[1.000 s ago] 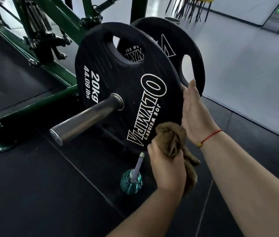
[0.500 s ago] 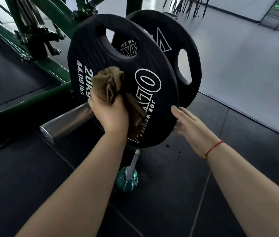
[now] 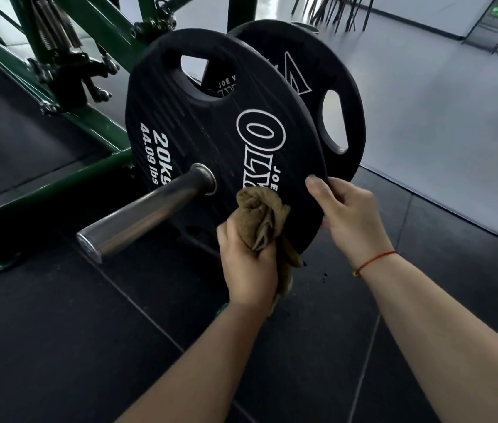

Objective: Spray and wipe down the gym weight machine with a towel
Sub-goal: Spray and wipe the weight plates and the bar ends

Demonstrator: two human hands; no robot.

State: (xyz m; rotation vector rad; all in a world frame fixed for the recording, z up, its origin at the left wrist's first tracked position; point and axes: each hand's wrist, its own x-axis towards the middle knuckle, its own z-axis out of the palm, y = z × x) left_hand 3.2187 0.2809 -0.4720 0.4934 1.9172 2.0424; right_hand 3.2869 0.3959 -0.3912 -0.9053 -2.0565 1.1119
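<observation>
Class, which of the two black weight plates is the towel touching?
The front plate, marked 20kg: the left hand holds the brown towel against its face, and the right hand grips its rim. The rear plate has no towel on it.

There is one view only, from a camera worn on the person's head. It looks forward and downward at the weight plate (image 3: 220,132), which stands very near and fills the upper middle of the picture. The left hand (image 3: 247,267) and the right hand (image 3: 351,215) reach the plate's lower rim from below, so the camera sits above and behind them. Left of the plate the green frame (image 3: 98,132) is close; right of the plate the grey floor (image 3: 439,117) runs far away.
</observation>
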